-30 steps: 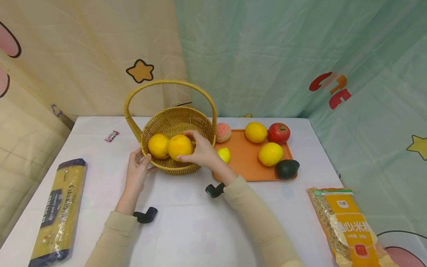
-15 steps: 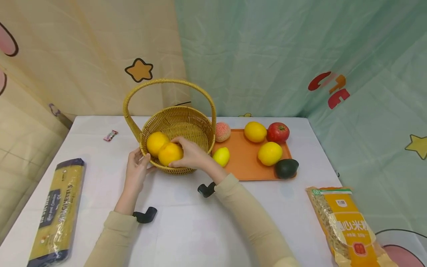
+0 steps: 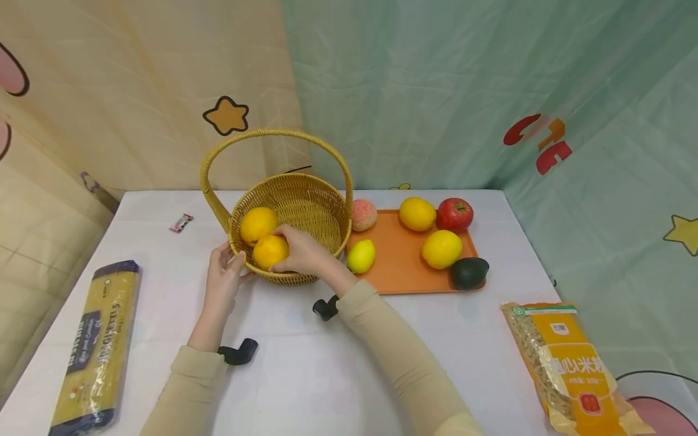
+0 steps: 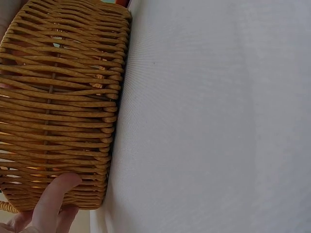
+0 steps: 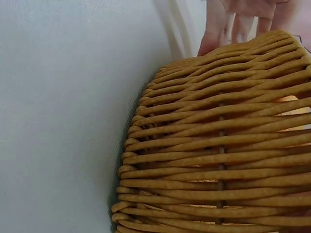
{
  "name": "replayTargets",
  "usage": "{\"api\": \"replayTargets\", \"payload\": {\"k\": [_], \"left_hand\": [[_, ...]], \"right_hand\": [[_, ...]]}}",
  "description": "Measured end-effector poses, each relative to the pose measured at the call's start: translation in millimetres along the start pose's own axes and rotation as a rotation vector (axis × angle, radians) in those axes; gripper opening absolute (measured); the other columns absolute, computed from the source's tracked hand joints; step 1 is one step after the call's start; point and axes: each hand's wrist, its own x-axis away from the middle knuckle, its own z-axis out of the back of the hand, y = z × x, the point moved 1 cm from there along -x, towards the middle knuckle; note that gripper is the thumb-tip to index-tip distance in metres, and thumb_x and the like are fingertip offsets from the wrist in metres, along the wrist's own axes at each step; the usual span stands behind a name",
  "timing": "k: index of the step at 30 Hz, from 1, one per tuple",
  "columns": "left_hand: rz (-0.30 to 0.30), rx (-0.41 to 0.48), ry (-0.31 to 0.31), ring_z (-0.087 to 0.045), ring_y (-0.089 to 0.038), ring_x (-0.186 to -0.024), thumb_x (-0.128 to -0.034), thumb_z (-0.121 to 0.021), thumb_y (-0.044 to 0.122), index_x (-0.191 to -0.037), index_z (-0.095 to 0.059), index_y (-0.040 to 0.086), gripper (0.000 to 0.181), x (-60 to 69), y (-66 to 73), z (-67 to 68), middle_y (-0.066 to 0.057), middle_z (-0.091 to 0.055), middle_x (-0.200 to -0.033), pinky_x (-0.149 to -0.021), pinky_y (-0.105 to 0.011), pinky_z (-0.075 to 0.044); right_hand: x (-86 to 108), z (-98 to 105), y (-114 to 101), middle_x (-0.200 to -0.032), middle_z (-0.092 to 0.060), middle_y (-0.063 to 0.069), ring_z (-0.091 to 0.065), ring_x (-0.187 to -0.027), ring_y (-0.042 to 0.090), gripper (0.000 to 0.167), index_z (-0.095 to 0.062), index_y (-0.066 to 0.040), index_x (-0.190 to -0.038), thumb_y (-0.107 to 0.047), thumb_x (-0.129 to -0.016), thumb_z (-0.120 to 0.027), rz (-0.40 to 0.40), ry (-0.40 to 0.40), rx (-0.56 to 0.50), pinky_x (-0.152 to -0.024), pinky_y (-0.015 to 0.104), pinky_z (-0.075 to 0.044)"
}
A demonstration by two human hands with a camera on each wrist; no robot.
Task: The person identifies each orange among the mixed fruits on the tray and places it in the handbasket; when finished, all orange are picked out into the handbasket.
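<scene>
A wicker basket (image 3: 313, 221) with a tall arched handle stands at the back of the table. My left hand (image 3: 222, 281) grips its front-left side; in the left wrist view the thumb (image 4: 54, 196) lies against the woven wall (image 4: 53, 111). Inside the basket, my right hand (image 3: 305, 251) holds an orange (image 3: 270, 252) between thumb and fingers, low near the front rim. A second orange (image 3: 259, 224) lies just behind it on the left. In the right wrist view the basket wall (image 5: 214, 145) hides most of the right hand's work.
Right of the basket is an orange tray (image 3: 400, 266) with lemons (image 3: 442, 249), a red apple (image 3: 455, 214) and a dark green avocado (image 3: 469, 273). A pink peach (image 3: 363, 215) and a small lemon (image 3: 361, 257) lie between. Pasta packs (image 3: 100, 339) (image 3: 578, 369) flank the table; a wrapped candy (image 3: 182, 223) lies back left.
My right hand has moved left and down into the basket with the orange. The other orange has shifted slightly backward. My left hand keeps its place on the basket.
</scene>
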Motion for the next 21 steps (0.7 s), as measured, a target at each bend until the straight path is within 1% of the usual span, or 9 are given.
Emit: {"api": "replayTargets", "payload": {"k": [1, 4, 6, 7, 9, 12, 14, 16, 21], "left_hand": [[0.001, 0.000, 0.000, -0.035, -0.032, -0.143, -0.1053, -0.041, 0.019, -0.155, -0.013, 0.005, 0.059, 0.1, -0.2, -0.2, -0.017, -0.018, -0.162, -0.086, -0.018, -0.057], [0.001, -0.003, 0.000, -0.035, -0.032, -0.143, -0.1055, -0.041, 0.020, -0.155, -0.013, 0.006, 0.059, 0.2, -0.6, -0.5, -0.016, -0.018, -0.162, -0.098, -0.031, -0.055], [0.002, -0.004, -0.002, -0.034, -0.031, -0.144, -0.1056, -0.041, 0.020, -0.155, -0.012, 0.006, 0.059, 0.3, -0.7, -0.4, -0.016, -0.017, -0.162, -0.101, -0.036, -0.052], [0.002, -0.003, -0.002, -0.034, -0.031, -0.144, -0.1057, -0.041, 0.021, -0.155, -0.012, 0.006, 0.059, 0.3, -0.4, -0.6, -0.016, -0.017, -0.162, -0.101, -0.036, -0.052], [0.004, 0.000, -0.001, -0.034, -0.031, -0.144, -0.1057, -0.041, 0.020, -0.155, -0.012, 0.006, 0.059, 0.1, 0.0, -0.7, -0.016, -0.017, -0.162, -0.098, -0.030, -0.054], [0.005, 0.006, 0.002, -0.035, -0.032, -0.143, -0.1056, -0.041, 0.020, -0.155, -0.013, 0.006, 0.059, -0.1, 0.4, -0.7, -0.016, -0.017, -0.162, -0.087, -0.018, -0.057], [0.002, 0.009, 0.003, -0.035, -0.032, -0.143, -0.1056, -0.040, 0.019, -0.155, -0.013, 0.006, 0.058, 0.0, 0.4, -0.6, -0.016, -0.017, -0.162, -0.081, -0.014, -0.057], [-0.002, 0.007, 0.003, -0.036, -0.033, -0.143, -0.1056, -0.040, 0.018, -0.155, -0.013, 0.006, 0.058, 0.1, 0.4, -0.7, -0.016, -0.017, -0.162, -0.079, -0.012, -0.056], [0.001, -0.004, 0.000, -0.035, -0.034, -0.143, -0.1057, -0.040, 0.020, -0.156, -0.011, 0.007, 0.059, 0.4, -0.5, -1.9, -0.016, -0.016, -0.163, -0.080, -0.013, -0.056]], "right_hand": [[-0.1, -0.1, -0.2, -0.134, -0.058, 0.006, -0.057, -0.117, 0.019, 0.069, -0.048, -0.008, -0.138, -0.027, -0.081, -0.081, -0.002, -0.002, 0.004, -0.100, 0.029, -0.051], [-0.1, 0.4, -0.3, -0.139, -0.055, 0.006, -0.055, -0.122, 0.020, 0.071, -0.047, -0.009, -0.140, -0.029, -0.082, -0.081, -0.013, -0.016, 0.008, -0.104, 0.031, -0.050], [0.1, 0.9, -0.2, -0.143, -0.052, 0.007, -0.053, -0.126, 0.021, 0.072, -0.046, -0.009, -0.142, -0.030, -0.083, -0.080, -0.025, -0.028, 0.011, -0.107, 0.034, -0.048], [0.4, 1.6, 0.0, -0.145, -0.050, 0.007, -0.051, -0.129, 0.022, 0.073, -0.045, -0.010, -0.143, -0.031, -0.083, -0.080, -0.031, -0.031, 0.012, -0.109, 0.035, -0.047], [1.4, 3.2, 0.4, -0.149, -0.048, 0.007, -0.048, -0.133, 0.022, 0.073, -0.045, -0.011, -0.144, -0.034, -0.084, -0.079, -0.041, -0.038, 0.014, -0.112, 0.036, -0.044], [3.5, 5.6, 1.3, -0.151, -0.046, 0.007, -0.045, -0.137, 0.023, 0.074, -0.045, -0.012, -0.145, -0.037, -0.084, -0.078, -0.042, -0.030, 0.006, -0.115, 0.038, -0.042], [5.5, 7.6, 1.9, -0.150, -0.046, 0.008, -0.044, -0.138, 0.023, 0.073, -0.046, -0.011, -0.145, -0.038, -0.085, -0.077, -0.035, -0.014, -0.006, -0.116, 0.038, -0.040], [7.7, 10.2, 2.2, -0.150, -0.047, 0.008, -0.044, -0.137, 0.023, 0.072, -0.046, -0.011, -0.145, -0.038, -0.085, -0.077, -0.029, 0.011, -0.014, -0.116, 0.038, -0.040], [15.0, 19.7, 1.9, -0.146, -0.049, 0.006, -0.047, -0.134, 0.022, 0.069, -0.048, -0.012, -0.144, -0.038, -0.086, -0.076, -0.022, 0.066, -0.031, -0.114, 0.036, -0.042]]}}
